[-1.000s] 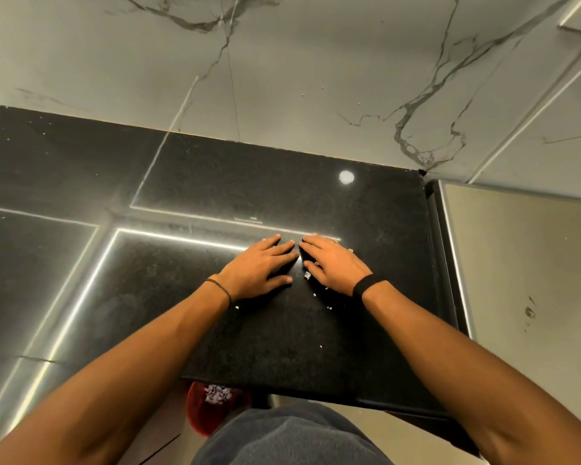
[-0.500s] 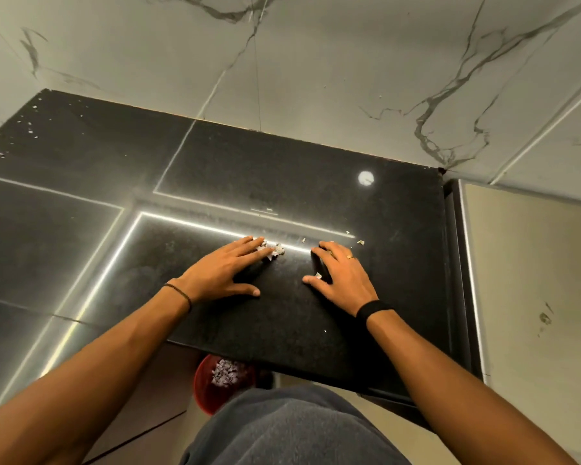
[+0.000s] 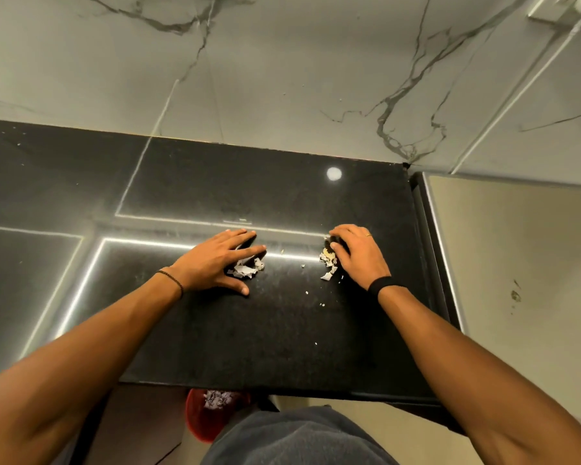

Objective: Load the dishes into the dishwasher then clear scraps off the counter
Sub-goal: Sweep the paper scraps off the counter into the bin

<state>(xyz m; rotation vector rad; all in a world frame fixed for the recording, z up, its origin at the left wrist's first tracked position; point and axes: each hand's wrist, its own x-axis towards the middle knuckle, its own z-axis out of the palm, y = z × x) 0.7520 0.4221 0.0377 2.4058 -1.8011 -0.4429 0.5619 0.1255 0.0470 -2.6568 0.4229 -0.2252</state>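
White crumpled paper-like scraps (image 3: 247,270) lie on the black polished stone worktop (image 3: 282,333), in the angle between the index finger and thumb of the left hand (image 3: 212,261), touching the palm side of the index finger. Yellowish-white flaky scraps (image 3: 328,260) lie well apart from them to the right, against the thumb side of the right hand (image 3: 358,258). Loose pale crumbs (image 3: 307,292) are scattered on the worktop nearer the person, between the two hands and towards the front edge. The left fingers (image 3: 250,251) are straight and spread wide, palm down, pressed flat on the worktop, and grip nothing. The right fingers (image 3: 344,231) are bent, with the knuckles raised and the tips down at the worktop by the top of the second heap. It cannot be told whether they pinch any of it, since the hand covers the contact. A dark patch under those fingertips is too dim to identify. The left wrist bears a thin dark cord bracelet (image 3: 175,280), the right wrist a black wristband (image 3: 381,286), and one right finger a thin ring (image 3: 368,235). Below the front edge a round red bin (image 3: 198,426) holding crumpled pale matter is partly hidden by the worktop and by the person's grey clothing. A white grey-veined marble wall (image 3: 299,68) rises behind the worktop.
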